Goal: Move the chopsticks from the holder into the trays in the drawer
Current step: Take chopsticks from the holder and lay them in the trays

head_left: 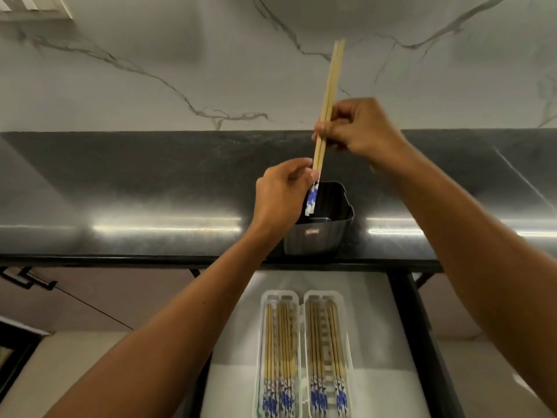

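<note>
A pair of bamboo chopsticks (329, 95) with blue-and-white patterned ends stands almost upright over the dark holder (319, 233) on the counter. My right hand (358, 131) is closed around their middle. My left hand (281, 194) pinches the patterned lower ends just above the holder's mouth. Below, in the open drawer (376, 312), two clear trays lie side by side: the left tray (262, 342) and the right tray (346, 342) each hold several chopsticks, patterned ends toward me.
The dark glossy counter (150, 206) runs across the view, its front edge right above the drawer. A marble-patterned wall (180, 70) rises behind it. The drawer's black side rail (422, 342) runs along the right of the trays.
</note>
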`<state>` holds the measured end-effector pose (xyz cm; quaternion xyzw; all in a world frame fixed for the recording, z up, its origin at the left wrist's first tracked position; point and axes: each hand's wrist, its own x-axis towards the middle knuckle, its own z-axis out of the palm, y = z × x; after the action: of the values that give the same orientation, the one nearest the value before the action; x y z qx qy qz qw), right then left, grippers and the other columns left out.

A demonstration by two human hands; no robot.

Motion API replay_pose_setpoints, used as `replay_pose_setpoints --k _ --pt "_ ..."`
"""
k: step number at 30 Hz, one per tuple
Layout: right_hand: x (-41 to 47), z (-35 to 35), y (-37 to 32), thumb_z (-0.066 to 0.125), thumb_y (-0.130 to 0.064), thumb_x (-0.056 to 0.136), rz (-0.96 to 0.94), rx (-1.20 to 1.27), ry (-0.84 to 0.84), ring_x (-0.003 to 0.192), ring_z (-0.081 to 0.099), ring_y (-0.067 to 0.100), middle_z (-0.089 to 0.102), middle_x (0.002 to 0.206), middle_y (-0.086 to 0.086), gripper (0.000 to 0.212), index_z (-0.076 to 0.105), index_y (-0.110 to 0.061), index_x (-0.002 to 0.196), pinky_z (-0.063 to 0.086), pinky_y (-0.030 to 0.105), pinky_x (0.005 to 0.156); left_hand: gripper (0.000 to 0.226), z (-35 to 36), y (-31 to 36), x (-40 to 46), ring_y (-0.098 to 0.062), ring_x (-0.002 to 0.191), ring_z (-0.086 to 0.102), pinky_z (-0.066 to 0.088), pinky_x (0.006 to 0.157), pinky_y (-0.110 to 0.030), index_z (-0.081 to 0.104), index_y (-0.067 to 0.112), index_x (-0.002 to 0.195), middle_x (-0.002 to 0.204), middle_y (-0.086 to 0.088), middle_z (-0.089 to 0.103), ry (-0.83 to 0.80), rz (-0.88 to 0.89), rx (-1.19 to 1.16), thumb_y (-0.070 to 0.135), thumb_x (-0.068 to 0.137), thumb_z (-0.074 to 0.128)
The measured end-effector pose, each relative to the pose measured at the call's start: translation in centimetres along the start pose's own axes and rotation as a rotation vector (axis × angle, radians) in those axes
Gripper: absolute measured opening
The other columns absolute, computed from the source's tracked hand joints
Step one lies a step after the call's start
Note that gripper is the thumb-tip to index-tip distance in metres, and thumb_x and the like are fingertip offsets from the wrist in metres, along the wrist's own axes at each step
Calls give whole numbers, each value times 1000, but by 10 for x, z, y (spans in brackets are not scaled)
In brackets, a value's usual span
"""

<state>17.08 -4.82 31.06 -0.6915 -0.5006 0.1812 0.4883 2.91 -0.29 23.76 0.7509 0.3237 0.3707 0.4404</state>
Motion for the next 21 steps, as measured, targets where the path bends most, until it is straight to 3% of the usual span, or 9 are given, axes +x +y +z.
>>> replay_pose_setpoints --k 2,5,9,12,16,21 --pt "-17 -11 -6 62 -13 90 28 56 -7 67 69 3 71 82 4 5 66 -10 89 52 13 57 12 4 9 -9 -8 70 66 56 67 -19 70 22 99 79 0 71 -89 7 -22 22 91 61" --pt "-49 -16 6 62 -16 89 118 25 -61 70 68 10 70 82 5 7 66 -11 91 57 20 65 9 13 2 -35 -17 78 69 59 76 -31 65 19 88 84 -5 68 -282 -54 -93 16 92 58" --pt "-94 -1 42 63 -13 88 267 -25 -253 56 63 4 64 68 3 8 63 -12 80 54 16 56 8 33 -36 -86 -17 83 70 59 76 -29 62 12 97 91 -6 67 -504 -198 -88 15 92 57" --pt "-127 26 81 61 -13 89 421 -45 -343 66 67 9 67 77 4 3 63 -14 86 55 18 58 9 48 -69 -126 -18 85 70 59 80 -34 63 12 98 94 -7 69 -597 -357 -25 17 92 58" --pt "-169 74 141 59 -17 91 629 -179 -377 72 66 11 66 84 4 5 57 -18 87 52 19 60 6 69 -119 -175 -15 79 71 60 73 -29 63 11 95 89 -4 68 -670 -526 86 15 92 60" --pt "-201 119 198 59 -13 91 801 -228 -345 71 68 13 65 84 4 8 56 -18 85 59 23 64 27 92 -165 -205 -23 70 73 61 71 -35 58 19 61 68 -6 67 -691 -691 240 16 87 67"
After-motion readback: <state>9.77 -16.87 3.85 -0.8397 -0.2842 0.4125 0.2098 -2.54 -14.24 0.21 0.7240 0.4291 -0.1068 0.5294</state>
